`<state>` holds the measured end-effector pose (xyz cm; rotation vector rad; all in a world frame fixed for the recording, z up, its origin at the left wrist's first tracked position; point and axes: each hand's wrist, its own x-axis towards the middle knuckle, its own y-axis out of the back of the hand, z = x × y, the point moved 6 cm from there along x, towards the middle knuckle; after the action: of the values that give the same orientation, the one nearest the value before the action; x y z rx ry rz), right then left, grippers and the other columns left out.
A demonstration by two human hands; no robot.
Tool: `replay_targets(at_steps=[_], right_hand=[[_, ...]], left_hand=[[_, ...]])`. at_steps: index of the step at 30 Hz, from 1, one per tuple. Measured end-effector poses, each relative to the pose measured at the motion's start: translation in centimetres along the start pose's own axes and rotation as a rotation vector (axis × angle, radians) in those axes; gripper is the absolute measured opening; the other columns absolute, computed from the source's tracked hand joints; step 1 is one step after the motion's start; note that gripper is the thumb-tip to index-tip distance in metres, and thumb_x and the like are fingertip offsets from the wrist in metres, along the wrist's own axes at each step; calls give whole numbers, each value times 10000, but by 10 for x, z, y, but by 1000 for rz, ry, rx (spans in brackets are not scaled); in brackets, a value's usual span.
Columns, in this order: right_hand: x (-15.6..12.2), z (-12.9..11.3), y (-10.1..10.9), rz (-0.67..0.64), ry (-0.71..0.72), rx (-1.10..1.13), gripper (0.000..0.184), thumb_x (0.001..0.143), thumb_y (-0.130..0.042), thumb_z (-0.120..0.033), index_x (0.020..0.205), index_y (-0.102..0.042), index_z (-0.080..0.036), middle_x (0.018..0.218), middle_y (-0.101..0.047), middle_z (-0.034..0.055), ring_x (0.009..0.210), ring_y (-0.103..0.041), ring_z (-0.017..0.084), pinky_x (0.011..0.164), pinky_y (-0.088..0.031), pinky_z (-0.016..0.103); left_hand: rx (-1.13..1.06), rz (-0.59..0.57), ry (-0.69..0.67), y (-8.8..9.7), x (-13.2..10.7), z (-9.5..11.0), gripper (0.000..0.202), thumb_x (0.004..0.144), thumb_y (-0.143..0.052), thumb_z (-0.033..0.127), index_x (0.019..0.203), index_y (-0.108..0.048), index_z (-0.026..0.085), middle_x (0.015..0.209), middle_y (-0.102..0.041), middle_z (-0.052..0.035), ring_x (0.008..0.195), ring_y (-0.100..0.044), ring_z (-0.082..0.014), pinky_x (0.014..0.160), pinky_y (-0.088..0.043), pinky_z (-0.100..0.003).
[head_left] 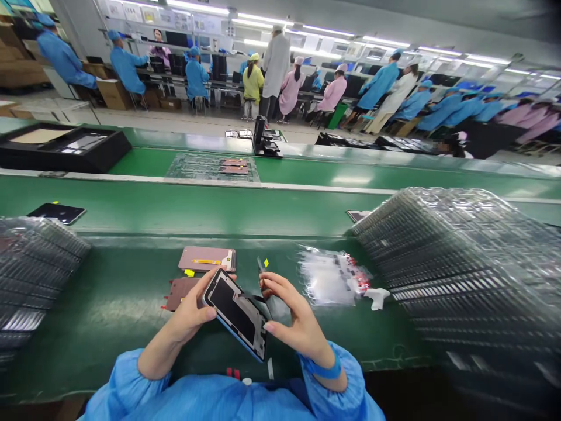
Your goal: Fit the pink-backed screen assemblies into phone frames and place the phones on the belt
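Note:
My left hand (pixel 190 313) is closed around the upper left end of a phone (pixel 236 310), which tilts above the green bench. Its black inner side faces up, and a blue edge shows below. In my right hand (pixel 295 318) a thin dark panel (pixel 262 270) stands nearly on edge between the fingers, while the thumb reaches the phone's right side. A dark strip (pixel 252 296) spans from the phone toward the panel. Just beyond my left hand lie pinkish back covers (pixel 205 257) with an orange strip on top, and a brown sheet (pixel 179 293) with red tabs.
Tall stacks of clear trays flank the bench, one on the left (pixel 35 280) and one on the right (pixel 473 263). Clear plastic films (pixel 328 278) with red tabs lie right of my hands, beside a white piece (pixel 377 298). Behind runs a green conveyor (pixel 307 213).

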<state>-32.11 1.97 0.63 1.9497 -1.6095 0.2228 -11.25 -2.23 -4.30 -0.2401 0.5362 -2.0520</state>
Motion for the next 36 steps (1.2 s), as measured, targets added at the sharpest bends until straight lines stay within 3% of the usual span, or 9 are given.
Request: replay_targets(at_steps=[6, 9, 18, 23, 36], right_hand=[[-1, -4, -8, -60, 30, -74, 606, 910, -663, -478, 1450, -471, -281, 1436, -458, 125, 1315, -491, 269, 1087, -451, 405], [-2, -8, -15, -91, 42, -153, 610, 911, -661, -475, 1449, -469, -262, 1431, -459, 134, 1323, -485, 260, 1093, -445, 388], [-10, -11, -29, -134, 35, -359, 613, 901, -675, -470, 1431, -485, -227, 1414, -475, 158, 1294, -509, 281, 1047, -491, 421], [-11, -11, -32, -138, 42, -375, 601, 919, -643, -492, 1435, -468, -237, 1417, -468, 158, 1281, -518, 283, 1031, -503, 437], [-12, -9, -34, -163, 31, -367, 614, 922, -639, -497, 1448, -459, -237, 1434, -444, 156, 1294, -493, 290, 1032, -498, 444]], left_hand=[[25, -48, -12, -10, -1, 1, 889, 651, -855, 526, 1425, -474, 313, 1411, -548, -99, 1305, -519, -299, 1043, -447, -324], [48, -54, -36, -14, 0, 0, 849, 662, -865, 477, 1414, -497, 335, 1464, -504, -80, 1354, -475, -284, 1087, -418, -311], [26, -66, -97, -20, 4, -7, 850, 665, -884, 329, 1422, -499, 293, 1452, -508, -134, 1342, -490, -321, 1118, -414, -424], [18, -94, -48, -23, 2, -8, 874, 662, -885, 361, 1430, -467, 336, 1462, -496, -119, 1304, -523, -334, 1079, -443, -448], [33, -89, -34, -24, 1, -5, 924, 638, -896, 393, 1436, -440, 295, 1455, -491, -148, 1267, -550, -324, 1023, -481, -401]])
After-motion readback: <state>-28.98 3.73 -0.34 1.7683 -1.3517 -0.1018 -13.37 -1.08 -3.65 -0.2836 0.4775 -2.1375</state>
